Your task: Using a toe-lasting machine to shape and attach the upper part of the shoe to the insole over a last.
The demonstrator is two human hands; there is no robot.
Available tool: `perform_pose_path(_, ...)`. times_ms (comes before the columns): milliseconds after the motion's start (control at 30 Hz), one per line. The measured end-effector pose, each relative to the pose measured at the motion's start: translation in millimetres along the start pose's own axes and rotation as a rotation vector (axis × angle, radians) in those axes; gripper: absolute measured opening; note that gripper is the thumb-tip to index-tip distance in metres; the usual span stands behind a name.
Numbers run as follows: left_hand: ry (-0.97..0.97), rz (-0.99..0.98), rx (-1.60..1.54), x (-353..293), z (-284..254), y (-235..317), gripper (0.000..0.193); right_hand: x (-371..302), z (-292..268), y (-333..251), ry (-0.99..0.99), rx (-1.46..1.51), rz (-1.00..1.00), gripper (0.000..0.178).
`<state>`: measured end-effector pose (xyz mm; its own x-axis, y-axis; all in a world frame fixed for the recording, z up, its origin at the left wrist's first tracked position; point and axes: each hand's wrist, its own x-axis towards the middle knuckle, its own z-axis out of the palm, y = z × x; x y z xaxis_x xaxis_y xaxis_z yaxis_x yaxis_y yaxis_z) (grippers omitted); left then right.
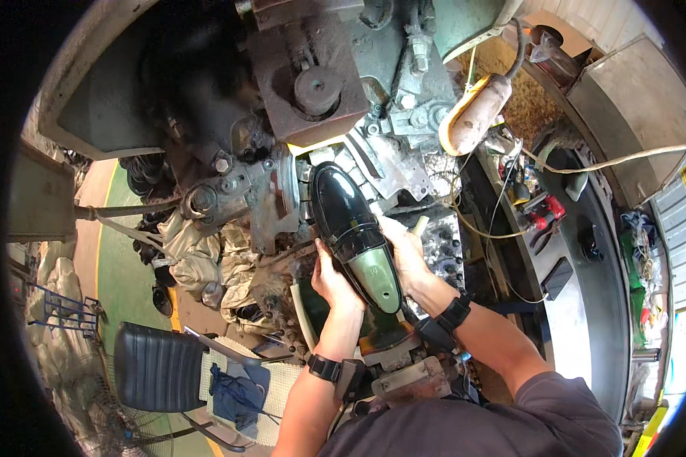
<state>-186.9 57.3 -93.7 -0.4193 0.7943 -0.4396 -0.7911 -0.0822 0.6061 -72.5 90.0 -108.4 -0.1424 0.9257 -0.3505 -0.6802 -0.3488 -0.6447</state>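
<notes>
Between my two hands is a glossy black shoe upper [343, 202] on a green shoe last [373, 276]. Its rounded toe points away from me, toward the greasy metal machine [312, 84]. My left hand [334, 280] grips the left side near the heel, fingers partly hidden beneath. On the opposite side my right hand [405, 255] holds the shoe with its fingers along the edge. The toe lies close to the machine's metal plates [381, 164]; whether it touches them I cannot tell. Below the heel is a metal fixture [408, 373] close to my body.
A yellow-edged oblong device [476, 114] hangs from a cable at upper right. Red-handled pliers [547, 213] and a phone [558, 278] lie on the right-hand bench [568, 327]. To the left stand a black chair [160, 365] and pale cloth bundles [198, 255].
</notes>
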Motion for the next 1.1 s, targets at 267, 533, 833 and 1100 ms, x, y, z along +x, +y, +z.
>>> perform_pose_path(267, 0.071, 0.134, 0.43, 19, -36, 7, 0.046, -2, -11, -11, -0.067, -0.065, -0.065, 0.034)
perform_pose_path(533, 0.425, 0.253, 1.084, 17, -417, 56, 0.02, -62, -101, -93, 0.026, -0.463, 0.061, 0.051)
perform_pose_path(833, 0.256, -0.192, 1.025, 5, -428, 1, 0.028, -106, -174, -95, 0.258, -0.358, 0.047, 0.042)
perform_pose_path(1100, -0.438, 1.16, 1.507, -49, -219, 42, 0.027, -113, -192, -95, 0.291, -0.271, 0.006, 0.039)
